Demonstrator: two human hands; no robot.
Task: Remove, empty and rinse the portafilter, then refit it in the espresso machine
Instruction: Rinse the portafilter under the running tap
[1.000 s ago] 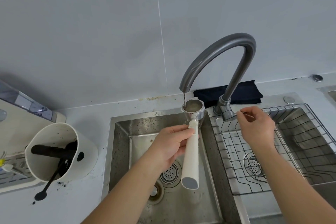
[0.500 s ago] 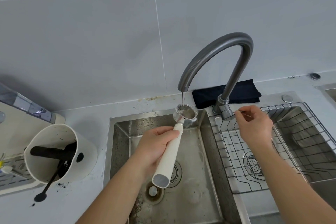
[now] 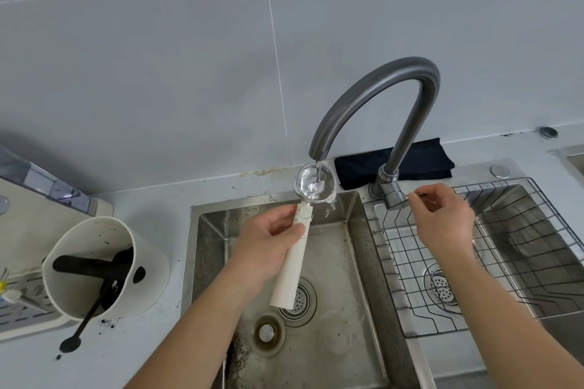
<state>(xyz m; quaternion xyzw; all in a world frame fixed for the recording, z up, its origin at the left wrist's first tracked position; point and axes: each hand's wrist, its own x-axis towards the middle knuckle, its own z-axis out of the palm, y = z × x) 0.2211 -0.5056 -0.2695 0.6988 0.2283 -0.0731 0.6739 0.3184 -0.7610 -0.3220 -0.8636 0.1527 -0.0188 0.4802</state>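
A stainless double sink [image 3: 354,265] is set into a pale grey desk [image 3: 151,199] against a grey tiled wall [image 3: 158,57]. The left basin lies open and holds nothing but its drain strainer [image 3: 298,297] and a second round plug [image 3: 266,332], with dark grit along its near left wall. The right basin is covered by a wire rack [image 3: 442,300]. A tall curved grey tap [image 3: 376,88] rises from the divider between the basins and arches left, its spout ending over the back edge of the left basin. A folded dark cloth [image 3: 420,158] lies behind the tap base.

The left hand [image 3: 265,249] holds the portafilter [image 3: 295,249] by its long cream handle, the grip wrapped closed around the upper part, thumb on top. The handle slants down toward the viewer over the left basin. The metal basket end sits directly beneath the spout, open side up, with a thin stream of water [image 3: 318,171] falling into it and water pooling inside.

The right hand [image 3: 442,218] hovers over the rack just right of the tap base, fingers curled in a narrow pinch on a thin lever that is hard to make out.

On the desk to the left, well apart from the sink, stands a cream knock-box [image 3: 104,268] with a dark bar across it, a black spoon [image 3: 83,322] leaning out, and loose grounds scattered below. Part of a cream machine [image 3: 34,215] shows at the left edge.
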